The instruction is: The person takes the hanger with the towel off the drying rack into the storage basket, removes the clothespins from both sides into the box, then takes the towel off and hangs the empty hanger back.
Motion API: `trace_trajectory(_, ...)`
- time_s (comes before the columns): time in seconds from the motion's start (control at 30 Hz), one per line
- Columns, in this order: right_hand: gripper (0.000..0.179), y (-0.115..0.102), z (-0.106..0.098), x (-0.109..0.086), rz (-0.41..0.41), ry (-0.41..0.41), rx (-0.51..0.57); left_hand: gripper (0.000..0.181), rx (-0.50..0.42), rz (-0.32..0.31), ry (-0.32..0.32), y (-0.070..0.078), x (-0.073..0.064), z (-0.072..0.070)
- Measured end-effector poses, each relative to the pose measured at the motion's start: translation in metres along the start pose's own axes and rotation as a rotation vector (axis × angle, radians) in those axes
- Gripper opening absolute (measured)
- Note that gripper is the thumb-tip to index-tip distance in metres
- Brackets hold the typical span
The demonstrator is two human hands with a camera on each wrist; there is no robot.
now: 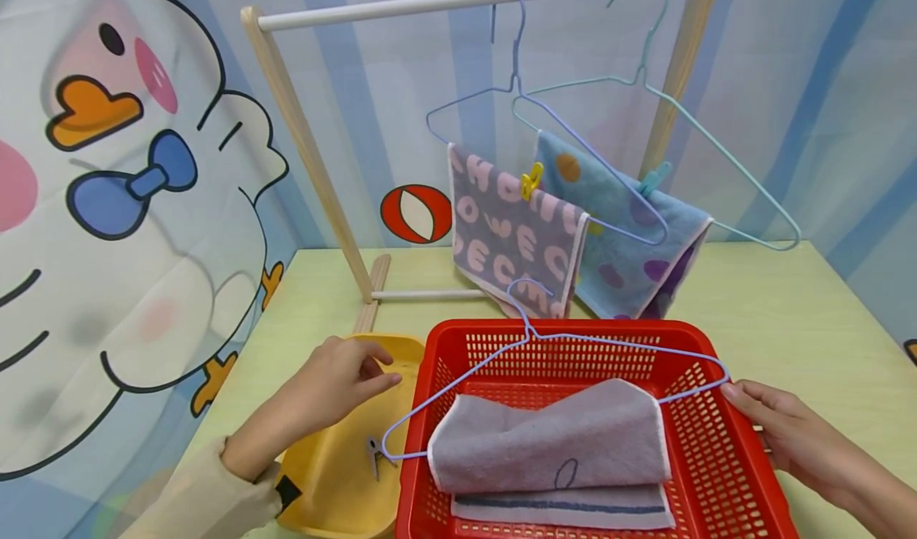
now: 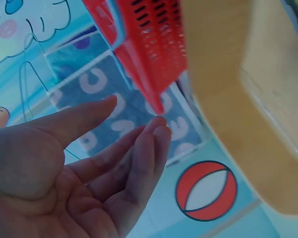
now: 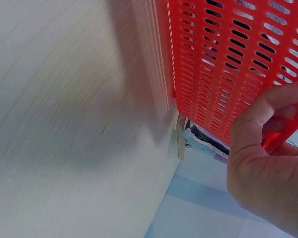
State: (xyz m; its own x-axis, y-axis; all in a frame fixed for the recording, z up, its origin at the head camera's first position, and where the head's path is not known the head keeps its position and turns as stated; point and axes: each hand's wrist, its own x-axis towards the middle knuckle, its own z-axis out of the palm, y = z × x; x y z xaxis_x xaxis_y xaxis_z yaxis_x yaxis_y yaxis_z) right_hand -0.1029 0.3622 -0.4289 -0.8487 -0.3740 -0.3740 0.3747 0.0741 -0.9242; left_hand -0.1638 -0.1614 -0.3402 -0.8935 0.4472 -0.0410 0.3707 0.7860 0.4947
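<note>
My left hand (image 1: 351, 380) hovers over the yellow basin (image 1: 322, 487), its fingers loosely bent and nothing between them; the left wrist view shows the same bare fingers (image 2: 145, 151). A grey clothespin (image 1: 373, 453) lies in the basin. At the red basket's (image 1: 752, 459) right rim, my right hand (image 1: 795, 431) grips the edge, thumb by the end of a lavender hanger (image 1: 494, 356). In the right wrist view, its fingers (image 3: 275, 101) bend against the slotted wall. Over the hanger's lower bar, a grey towel (image 1: 544, 447) is draped, lying in the basket.
Behind the basket stands a wooden rack with a white rod (image 1: 444, 1). From it hang a lettered towel (image 1: 501, 220) with a yellow clip (image 1: 531, 181) and a blue dotted towel (image 1: 609, 260) with a teal clip (image 1: 653, 178). A printed cloth covers the wall.
</note>
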Motion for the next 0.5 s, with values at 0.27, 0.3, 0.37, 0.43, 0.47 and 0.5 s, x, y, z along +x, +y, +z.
trace_trajectory(0.27, 0.039, 0.0, 0.001, 0.0, 0.009, 0.022, -0.019, 0.021, -0.028, 0.095, 0.018, 0.024, 0.004, -0.001)
trace_trajectory(0.3, 0.038, 0.0, 0.0, 0.0, 0.01, 0.022, -0.018, 0.02, -0.034, 0.107, 0.017, 0.027, 0.005, 0.0)
trace_trajectory(0.37, 0.037, 0.0, 0.0, 0.0, 0.01, 0.021, -0.015, 0.018, -0.043, 0.14, 0.017, 0.031, 0.007, 0.0)
trace_trajectory(0.43, 0.036, -0.001, 0.0, 0.0, 0.005, 0.016, -0.007, 0.017, -0.056, 0.165, 0.016, 0.034, 0.01, 0.001)
trace_trajectory(0.47, 0.036, -0.001, 0.0, 0.0, 0.001, 0.013, -0.005, 0.016, -0.062, 0.173, 0.015, 0.036, 0.012, 0.002)
trace_trajectory(0.5, 0.035, -0.001, -0.001, 0.0, -0.004, 0.008, -0.003, 0.015, -0.068, 0.181, 0.013, 0.037, 0.013, 0.002)
